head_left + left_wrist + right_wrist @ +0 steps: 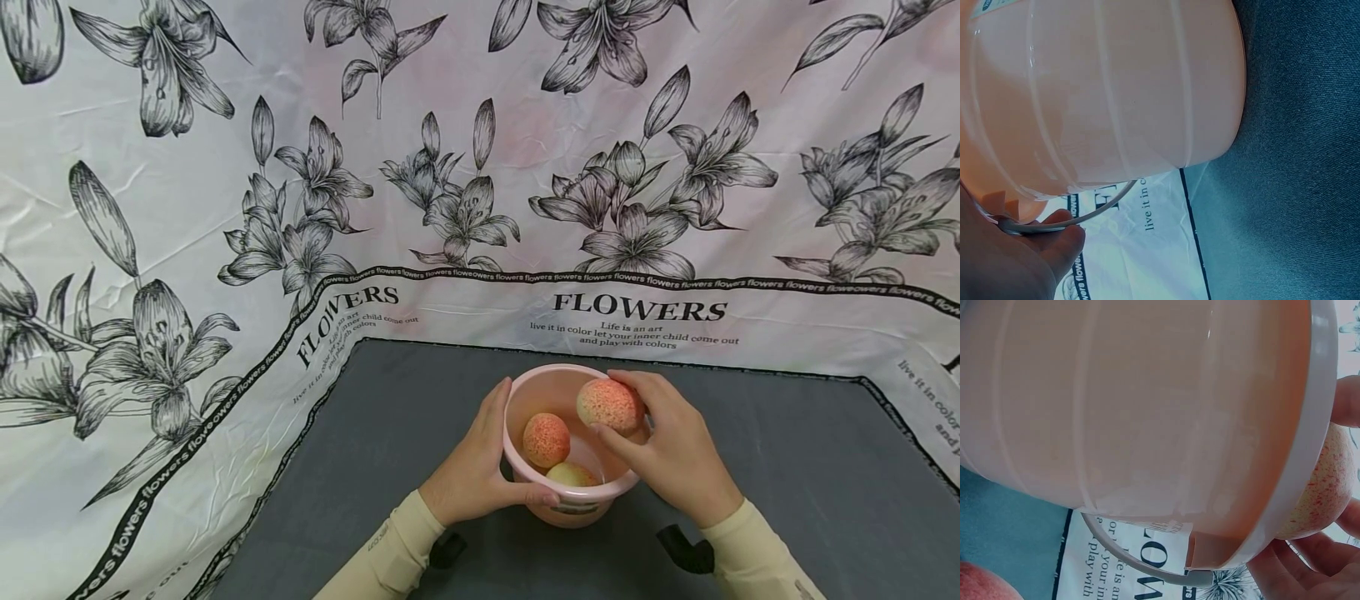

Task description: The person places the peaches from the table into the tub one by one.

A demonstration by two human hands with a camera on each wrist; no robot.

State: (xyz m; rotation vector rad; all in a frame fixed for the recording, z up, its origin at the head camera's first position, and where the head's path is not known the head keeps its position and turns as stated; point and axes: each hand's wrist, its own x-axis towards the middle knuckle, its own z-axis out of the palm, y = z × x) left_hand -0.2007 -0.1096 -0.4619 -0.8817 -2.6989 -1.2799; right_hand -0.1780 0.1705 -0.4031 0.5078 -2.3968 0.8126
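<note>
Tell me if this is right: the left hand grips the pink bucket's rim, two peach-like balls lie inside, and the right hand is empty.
The right hand is not empty: the head view shows it holding a third peach-like ball. The rest stands: left hand on the pink bucket's rim, two balls inside.

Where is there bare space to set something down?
The grey surface lies bare between left hand and left-side floral cloth, and between right hand and right-side cloth. The pink bucket is crowded: two peaches inside, another in the right hand; a fourth lies outside.
</note>
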